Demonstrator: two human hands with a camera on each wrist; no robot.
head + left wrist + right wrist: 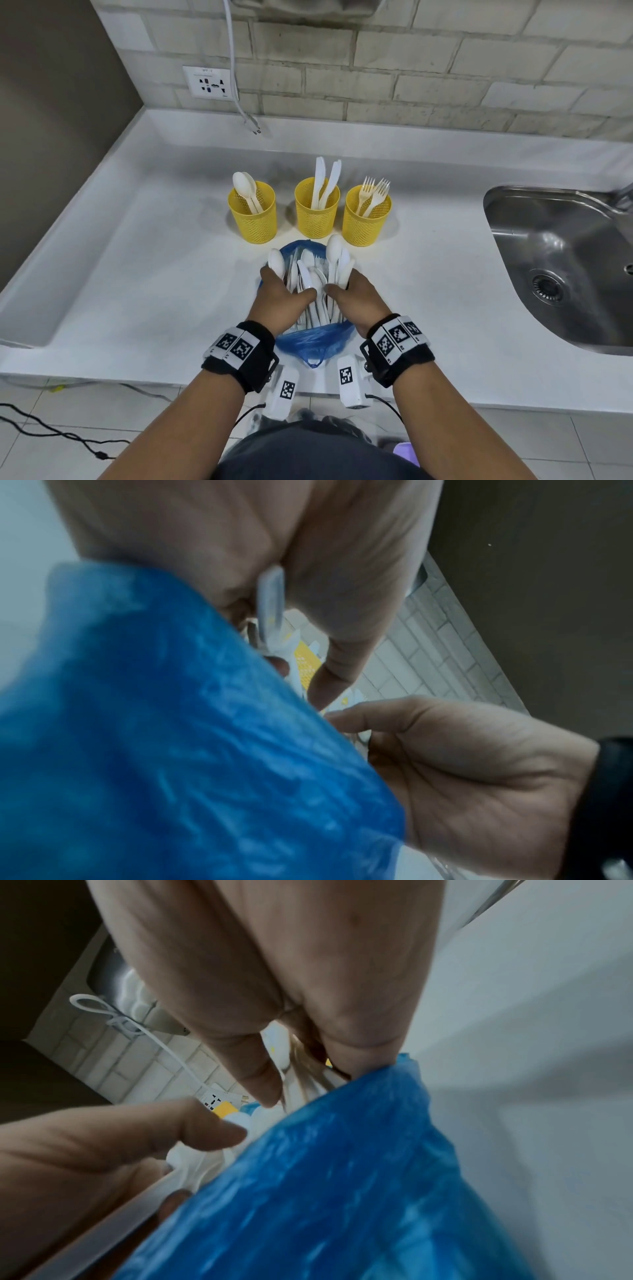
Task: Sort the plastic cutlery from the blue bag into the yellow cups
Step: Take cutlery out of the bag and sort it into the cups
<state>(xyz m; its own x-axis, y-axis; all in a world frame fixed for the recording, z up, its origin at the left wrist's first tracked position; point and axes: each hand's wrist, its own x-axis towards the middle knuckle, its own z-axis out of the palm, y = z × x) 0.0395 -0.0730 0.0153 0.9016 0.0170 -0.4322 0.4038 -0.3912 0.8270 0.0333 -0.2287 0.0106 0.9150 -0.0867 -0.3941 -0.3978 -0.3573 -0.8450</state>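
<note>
Three yellow mesh cups stand in a row: the left cup (253, 214) has spoons, the middle cup (317, 210) knives, the right cup (366, 219) forks. In front of them lies the blue bag (315, 339) (171, 723) (342, 1177), open and full of white cutlery (310, 284). Both hands are at its mouth. My left hand (284, 293) grips one white spoon (275, 261), whose handle (272, 593) passes between the fingers. My right hand (351, 293) (291, 988) grips a small bunch of cutlery topped by a spoon (334, 250).
A steel sink (548, 267) is set into the white counter (137, 257) at the right. A wall socket (209, 82) and a hanging white cable (239, 102) are at the back by the tiled wall. The counter's front edge runs just behind my wrists.
</note>
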